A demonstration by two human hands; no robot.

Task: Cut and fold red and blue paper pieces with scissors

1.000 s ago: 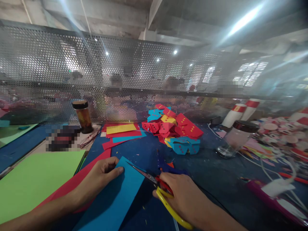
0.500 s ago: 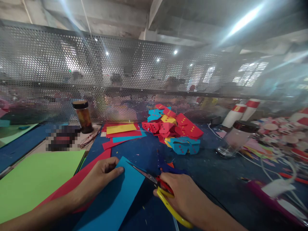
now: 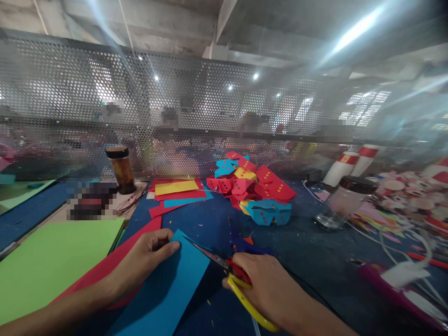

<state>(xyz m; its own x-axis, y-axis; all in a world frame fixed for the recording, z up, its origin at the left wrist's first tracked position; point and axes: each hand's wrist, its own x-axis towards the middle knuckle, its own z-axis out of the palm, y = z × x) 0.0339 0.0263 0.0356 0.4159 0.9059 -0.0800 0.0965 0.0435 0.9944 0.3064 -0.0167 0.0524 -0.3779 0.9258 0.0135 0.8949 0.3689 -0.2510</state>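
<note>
My left hand (image 3: pixel 145 259) pinches the far left corner of a blue paper sheet (image 3: pixel 168 289), thumb on top. The sheet slopes up from the near edge of the dark blue table (image 3: pixel 308 252). Wrapped round the red and yellow handles of a pair of scissors (image 3: pixel 231 275) is my right hand (image 3: pixel 269 289). The scissor blades reach to the sheet's far right edge and look nearly closed.
A green sheet (image 3: pixel 52 261) and a red sheet (image 3: pixel 115 261) lie at left. Flat coloured strips (image 3: pixel 178 191) and a pile of folded paper shapes (image 3: pixel 252 186) sit beyond. A dark jar (image 3: pixel 121 169), a tipped glass jar (image 3: pixel 341 200) and white cables (image 3: pixel 402 266) stand around; perforated metal screen (image 3: pixel 210 116) behind.
Almost nothing has moved. My right hand with the scissors has shifted very slightly; my left hand keeps its hold on the blue sheet.
</note>
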